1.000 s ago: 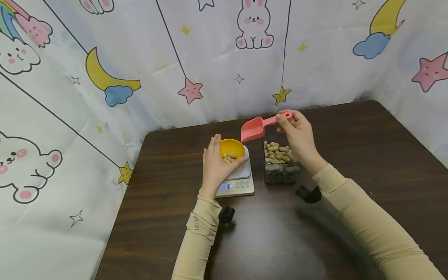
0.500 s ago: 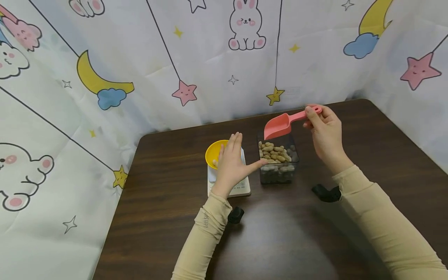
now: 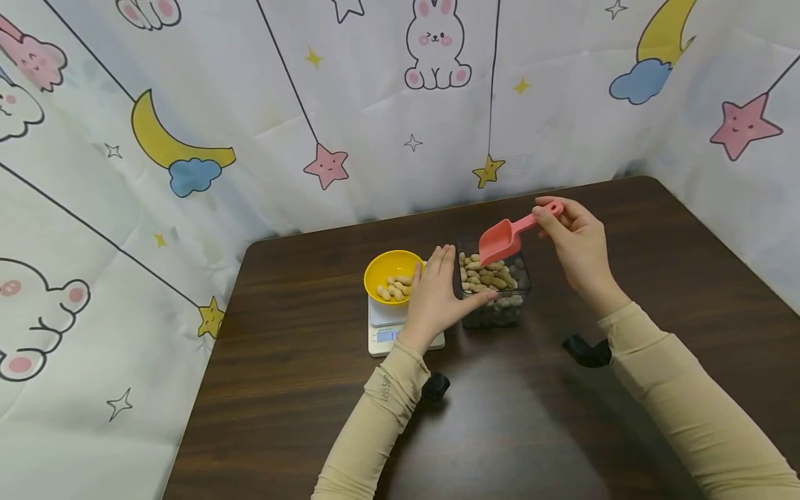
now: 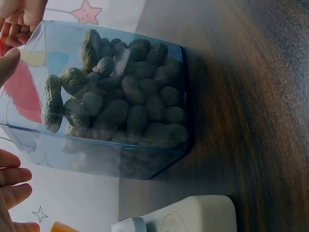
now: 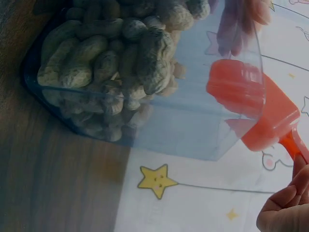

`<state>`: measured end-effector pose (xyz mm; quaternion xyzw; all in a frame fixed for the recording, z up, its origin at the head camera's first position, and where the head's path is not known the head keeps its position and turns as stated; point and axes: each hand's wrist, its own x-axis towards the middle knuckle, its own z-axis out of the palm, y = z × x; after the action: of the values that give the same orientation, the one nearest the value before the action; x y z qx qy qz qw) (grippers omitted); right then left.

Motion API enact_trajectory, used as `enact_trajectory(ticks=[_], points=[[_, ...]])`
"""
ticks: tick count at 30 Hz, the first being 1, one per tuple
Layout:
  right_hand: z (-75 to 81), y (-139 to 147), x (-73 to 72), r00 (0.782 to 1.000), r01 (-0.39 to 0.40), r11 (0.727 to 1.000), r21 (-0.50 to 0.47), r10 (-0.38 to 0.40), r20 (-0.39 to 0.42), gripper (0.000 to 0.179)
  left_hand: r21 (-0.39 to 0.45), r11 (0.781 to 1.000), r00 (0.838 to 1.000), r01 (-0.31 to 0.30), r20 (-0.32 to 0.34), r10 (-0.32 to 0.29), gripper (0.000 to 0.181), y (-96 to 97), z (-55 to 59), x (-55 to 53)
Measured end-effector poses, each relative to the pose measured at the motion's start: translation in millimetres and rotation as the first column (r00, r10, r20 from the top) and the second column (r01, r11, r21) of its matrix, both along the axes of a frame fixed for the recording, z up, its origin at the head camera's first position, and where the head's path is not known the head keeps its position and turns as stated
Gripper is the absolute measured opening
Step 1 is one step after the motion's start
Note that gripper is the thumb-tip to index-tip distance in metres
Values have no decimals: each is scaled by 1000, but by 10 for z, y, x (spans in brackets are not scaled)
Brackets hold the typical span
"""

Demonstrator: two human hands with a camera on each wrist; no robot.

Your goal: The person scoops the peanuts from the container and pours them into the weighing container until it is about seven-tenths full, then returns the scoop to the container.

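Note:
A pink scoop (image 3: 498, 242) is tilted down over the clear plastic container (image 3: 494, 317), which holds unshelled peanuts (image 3: 490, 278). My right hand (image 3: 581, 253) pinches the end of its handle between thumb and fingers. In the right wrist view the scoop's blade (image 5: 273, 116) shows partly through the container wall. My left hand (image 3: 437, 298) has its fingers stretched and thumb spread at the container's left near corner; whether it touches the wall I cannot tell. Left of that hand, a yellow bowl (image 3: 375, 273) with several peanuts (image 3: 396, 287) sits on a white kitchen scale (image 3: 377, 347).
Everything stands on a dark wooden table (image 3: 300, 333). A white curtain (image 3: 369, 90) with cartoon prints hangs along its back and left. Black wrist-worn devices (image 3: 587, 352) stick out beneath both forearms. My left hand hides part of the scale display.
My left hand has left the yellow bowl and moved right to the peanut container. My right hand has carried the scoop right from beside the bowl, then lowered it over the peanuts.

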<state>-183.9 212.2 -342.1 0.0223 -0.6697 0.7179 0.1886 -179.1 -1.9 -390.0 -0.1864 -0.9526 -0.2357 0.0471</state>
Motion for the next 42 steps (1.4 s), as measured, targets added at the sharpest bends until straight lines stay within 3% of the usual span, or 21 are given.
enact_trajectory(ticks=[8,12,20,24,33,42], points=[[-68,-6,-3,998,42,981,191,-49,28,28,13,1000,1000,9,4,-9,99,4,-29,-1],[-97,-15,-6,997,62,944,323,-77,31,32,22,1000,1000,15,13,-15,98,1,-38,-6],[-138,-48,3,994,105,863,494,-102,-33,35,21,999,999,27,18,-27,96,9,-55,-16],[-176,-53,2,994,112,839,533,-100,-52,34,22,999,999,28,31,-29,95,8,-52,-13],[-231,-38,-7,995,98,837,539,-97,-30,32,26,999,999,29,29,-29,93,-3,-69,-15],[-221,-70,22,986,131,742,658,-28,-164,26,33,999,999,30,28,-31,92,3,-56,-4]])
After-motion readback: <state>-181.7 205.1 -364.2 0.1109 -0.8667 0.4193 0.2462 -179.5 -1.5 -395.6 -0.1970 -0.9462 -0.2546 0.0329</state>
